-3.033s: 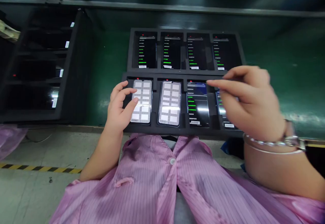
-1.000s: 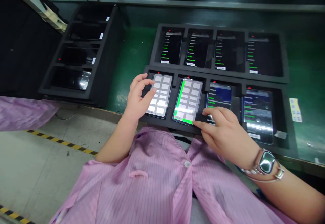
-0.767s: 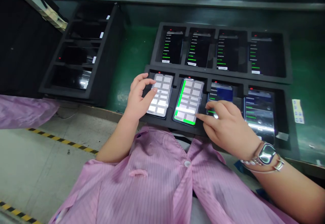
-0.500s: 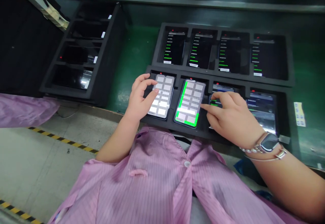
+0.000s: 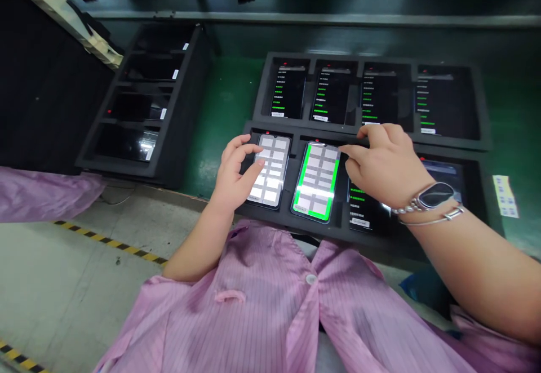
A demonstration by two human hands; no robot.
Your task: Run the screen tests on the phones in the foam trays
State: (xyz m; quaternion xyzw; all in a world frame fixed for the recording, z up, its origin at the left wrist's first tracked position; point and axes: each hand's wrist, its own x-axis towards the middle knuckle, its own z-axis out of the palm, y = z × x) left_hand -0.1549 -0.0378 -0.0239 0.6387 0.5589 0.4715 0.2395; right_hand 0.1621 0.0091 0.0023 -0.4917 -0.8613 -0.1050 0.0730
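Over at the bench, the left hand (image 5: 239,173) is staying loosely released by the first phone (image 5: 273,187). The right hand (image 5: 386,164), unclenched, is now nearing the top corner of the second phone (image 5: 315,180) in the front tray (image 5: 295,161), the green border (image 5: 335,174) lengthening.

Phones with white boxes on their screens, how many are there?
2: the plain phone by the left hand, and the green-edged phone by the right hand. That hand partly hides two darker phones.

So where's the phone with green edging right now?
In the head view, the green-edged phone lies second from left in the near tray, between the left hand and the right hand.
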